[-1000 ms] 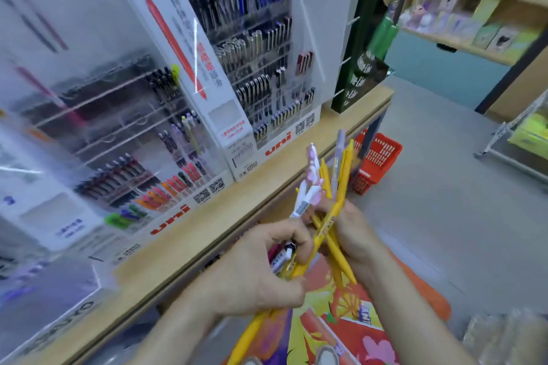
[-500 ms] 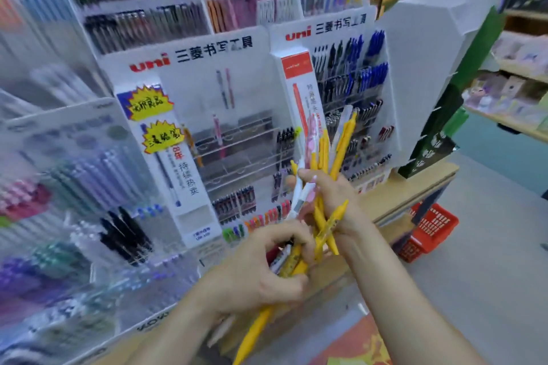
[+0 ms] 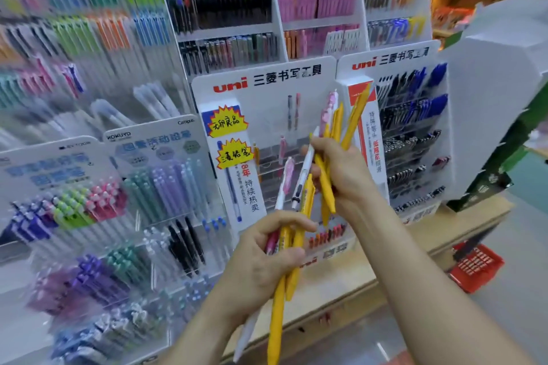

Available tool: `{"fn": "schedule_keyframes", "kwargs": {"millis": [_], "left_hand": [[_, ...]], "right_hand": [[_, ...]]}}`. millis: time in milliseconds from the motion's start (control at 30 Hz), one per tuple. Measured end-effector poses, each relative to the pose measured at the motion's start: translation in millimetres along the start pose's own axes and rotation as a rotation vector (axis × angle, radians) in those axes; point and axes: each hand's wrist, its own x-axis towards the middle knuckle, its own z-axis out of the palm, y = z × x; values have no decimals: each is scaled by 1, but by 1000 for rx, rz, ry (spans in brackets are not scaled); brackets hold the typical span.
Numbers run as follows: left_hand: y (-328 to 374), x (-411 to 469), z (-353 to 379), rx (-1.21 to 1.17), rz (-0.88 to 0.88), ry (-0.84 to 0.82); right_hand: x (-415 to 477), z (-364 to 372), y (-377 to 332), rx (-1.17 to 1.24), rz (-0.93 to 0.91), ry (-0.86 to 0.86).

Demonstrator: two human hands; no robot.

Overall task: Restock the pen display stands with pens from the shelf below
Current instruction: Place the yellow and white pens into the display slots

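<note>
Both hands hold pens in front of the white uni display stand (image 3: 267, 115). My left hand (image 3: 261, 264) grips a bunch of yellow, white and pink pens (image 3: 284, 290) that point down past my wrist. My right hand (image 3: 341, 169), higher and to the right, clasps several more yellow pens (image 3: 353, 118) with a pink-and-white one, fanned upward. The two bunches cross between the hands. Behind them the stand's clear tiers look mostly bare, with a few pens on the bottom row (image 3: 326, 235).
A second uni stand (image 3: 415, 133) with black and blue pens is to the right, and Kokuyo stands (image 3: 154, 187) of pastel pens to the left. All rest on a wooden counter (image 3: 370, 270). A red basket (image 3: 474, 267) sits on the floor at right.
The view has swung up from the counter to the stands. Both hands have risen with the pens, and the right hand's bunch has parted from the left hand's.
</note>
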Motion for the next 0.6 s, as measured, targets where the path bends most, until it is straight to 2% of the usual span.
{"fn": "schedule_keyframes", "kwargs": {"millis": [100,233,300,367,467,533,600], "left_hand": [[-2,8,-5,19,-31,39],[1,16,-20,72,-9,44],[4,18,-30,116,-6,111],[8,26,-40,117,-16,226],[15,52,-50,169,-3,346],[16,74,-54,248,1,386],[14,94,-52,289,-1,391]], "right_hand": [[14,7,6,-17,-22,-7],[43,2,11,-110,-113,76],[58,-5,3,-147,-156,67],[67,-6,-5,-208,-157,-31],[69,-5,-1,-375,-94,-276],[69,-1,7,-351,-24,-429],[70,2,14,-282,-2,-490]]}}
